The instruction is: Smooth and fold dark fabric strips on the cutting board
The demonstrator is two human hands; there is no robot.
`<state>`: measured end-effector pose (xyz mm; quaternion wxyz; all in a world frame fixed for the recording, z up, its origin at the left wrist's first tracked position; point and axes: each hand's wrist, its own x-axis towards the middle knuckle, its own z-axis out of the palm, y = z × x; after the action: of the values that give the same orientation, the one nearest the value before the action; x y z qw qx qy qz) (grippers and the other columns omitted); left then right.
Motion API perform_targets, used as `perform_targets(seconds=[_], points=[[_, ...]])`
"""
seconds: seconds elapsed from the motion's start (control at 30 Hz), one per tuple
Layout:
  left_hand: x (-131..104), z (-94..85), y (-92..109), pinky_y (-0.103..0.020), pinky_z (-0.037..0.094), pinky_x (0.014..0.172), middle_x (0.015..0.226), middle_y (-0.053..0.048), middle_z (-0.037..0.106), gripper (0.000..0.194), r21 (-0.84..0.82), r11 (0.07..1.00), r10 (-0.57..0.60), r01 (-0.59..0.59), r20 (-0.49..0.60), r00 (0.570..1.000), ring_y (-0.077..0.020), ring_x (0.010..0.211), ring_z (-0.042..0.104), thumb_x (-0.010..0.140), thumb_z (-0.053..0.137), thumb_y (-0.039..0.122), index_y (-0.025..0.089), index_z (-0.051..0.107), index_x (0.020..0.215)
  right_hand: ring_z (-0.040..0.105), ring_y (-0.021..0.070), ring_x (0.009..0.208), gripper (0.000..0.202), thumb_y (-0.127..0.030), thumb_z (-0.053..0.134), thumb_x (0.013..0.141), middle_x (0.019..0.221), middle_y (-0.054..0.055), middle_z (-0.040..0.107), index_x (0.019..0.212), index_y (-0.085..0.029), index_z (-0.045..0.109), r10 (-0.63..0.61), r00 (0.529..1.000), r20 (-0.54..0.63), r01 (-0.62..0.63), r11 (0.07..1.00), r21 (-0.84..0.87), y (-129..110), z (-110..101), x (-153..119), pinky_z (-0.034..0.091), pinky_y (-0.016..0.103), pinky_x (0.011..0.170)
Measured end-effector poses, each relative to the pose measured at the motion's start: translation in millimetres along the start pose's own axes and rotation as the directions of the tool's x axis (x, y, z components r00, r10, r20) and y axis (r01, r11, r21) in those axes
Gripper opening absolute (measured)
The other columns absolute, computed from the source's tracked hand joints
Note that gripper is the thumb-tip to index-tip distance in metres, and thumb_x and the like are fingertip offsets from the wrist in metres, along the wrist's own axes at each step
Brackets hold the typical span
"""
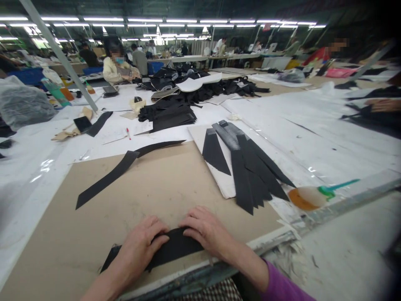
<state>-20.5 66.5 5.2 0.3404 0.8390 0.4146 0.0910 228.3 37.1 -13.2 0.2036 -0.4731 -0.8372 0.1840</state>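
A black fabric strip [177,250] lies near the front edge of the brown board [150,175]. My left hand [147,236] is closed on its upper edge, thumb and fingertips together. My right hand [203,228] bends over the same edge a little to the right, its fingers pressed together on the fabric. The strip's left end shows beyond my left wrist. Farther up the board, two black strips [108,179] lie end to end. To the right, a fan of black pieces [250,171] overlaps a white card [224,184].
A glue bottle [308,197] with amber liquid lies by the table edge at right. Piles of black fabric [172,115] spread across the white table behind. A red pen [128,133] and a slanted metal pole [62,54] stand out at left. Other people work farther back.
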Motion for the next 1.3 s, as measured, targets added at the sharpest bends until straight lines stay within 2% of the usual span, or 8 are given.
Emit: perform_targets(seconds=[0.13,0.27,0.37,0.5,0.73,0.9,1.17,1.3], points=[[-3.3,3.3,-4.3,-0.033,0.044,0.085,0.1,-0.001,0.059,0.013,0.027,0.997,0.071,-0.071,-0.017,0.997,-0.0199,0.099,0.055,0.102,0.05,0.022,0.025,0.063,0.103,0.056,0.0191,0.089,0.006,-0.021,0.064,0.097,0.093,0.001,0.063,0.099,-0.023,0.069,-0.066,0.998,-0.011,0.066,0.998,0.006,3.8,0.4,0.5,0.043,0.031,0.078],[-9.8,7.5,-12.2,-0.033,0.045,0.08,0.1,-0.003,0.058,0.023,0.17,0.967,0.201,-0.192,-0.038,0.979,-0.0208,0.094,0.053,0.104,0.042,0.019,0.026,0.062,0.114,0.055,0.0175,0.086,0.014,-0.02,0.057,0.101,0.093,0.002,0.062,0.104,-0.023,0.069,-0.151,0.988,-0.025,0.151,0.988,-0.019,6.3,1.7,-3.1,0.042,0.028,0.073],[-14.9,10.7,-17.8,-0.035,0.045,0.079,0.105,-0.006,0.058,0.032,0.322,0.903,0.316,-0.285,-0.046,0.948,-0.0224,0.093,0.051,0.102,0.037,0.012,0.024,0.057,0.125,0.054,0.0186,0.09,0.016,-0.019,0.054,0.102,0.099,0.002,0.062,0.111,-0.023,0.066,-0.186,0.983,-0.004,0.185,0.981,-0.056,5.6,2.1,-6.4,0.043,0.03,0.076],[-20.0,12.0,-19.0,-0.041,0.047,0.084,0.111,-0.011,0.059,0.036,0.504,0.766,0.439,-0.398,0.042,0.898,-0.0258,0.095,0.05,0.1,0.04,0.013,0.015,0.051,0.135,0.053,0.0203,0.095,0.018,-0.022,0.054,0.101,0.104,0.003,0.061,0.118,-0.021,0.062,-0.198,0.978,0.071,0.206,0.97,-0.13,0.4,-1.7,-10.2,0.044,0.033,0.081],[-23.5,8.8,-12.6,-0.043,0.044,0.095,0.117,-0.012,0.059,0.038,0.645,0.632,0.488,-0.429,0.098,0.867,-0.0266,0.102,0.051,0.098,0.046,0.012,0.009,0.052,0.136,0.053,0.0216,0.093,0.023,-0.021,0.056,0.1,0.104,0.005,0.061,0.123,-0.016,0.059,-0.229,0.966,0.123,0.251,0.942,-0.222,-3.3,-13.9,-18.1,0.047,0.035,0.08],[-24.8,8.3,-13.6,-0.042,0.043,0.096,0.12,-0.012,0.059,0.039,0.651,0.622,0.503,-0.435,0.094,0.859,-0.0269,0.105,0.051,0.098,0.05,0.014,0.009,0.052,0.136,0.055,0.0215,0.098,0.026,-0.021,0.058,0.099,0.111,0.006,0.063,0.125,-0.016,0.058,-0.209,0.973,0.104,0.226,0.952,-0.208,0.3,-17.3,-27.1,0.049,0.035,0.085],[-24.4,11.4,-16.5,-0.043,0.042,0.098,0.119,-0.011,0.06,0.039,0.655,0.62,0.518,-0.432,0.071,0.852,-0.0266,0.106,0.05,0.1,0.037,0.01,0.009,0.053,0.135,0.055,0.0214,0.105,0.022,-0.023,0.052,0.103,0.12,0.009,0.066,0.123,-0.018,0.06,-0.237,0.971,0.035,0.239,0.958,-0.158,8.7,-16.2,-42.2,0.046,0.04,0.092],[-24.9,11.2,-17.2,-0.043,0.041,0.098,0.118,-0.011,0.062,0.038,0.663,0.61,0.537,-0.434,0.058,0.842,-0.0267,0.105,0.051,0.1,0.04,0.012,0.009,0.054,0.135,0.056,0.0215,0.105,0.02,-0.021,0.048,0.104,0.119,0.009,0.067,0.12,-0.017,0.06,-0.236,0.972,0.001,0.234,0.963,-0.135,10.0,-16.6,-44.0,0.046,0.04,0.091]])
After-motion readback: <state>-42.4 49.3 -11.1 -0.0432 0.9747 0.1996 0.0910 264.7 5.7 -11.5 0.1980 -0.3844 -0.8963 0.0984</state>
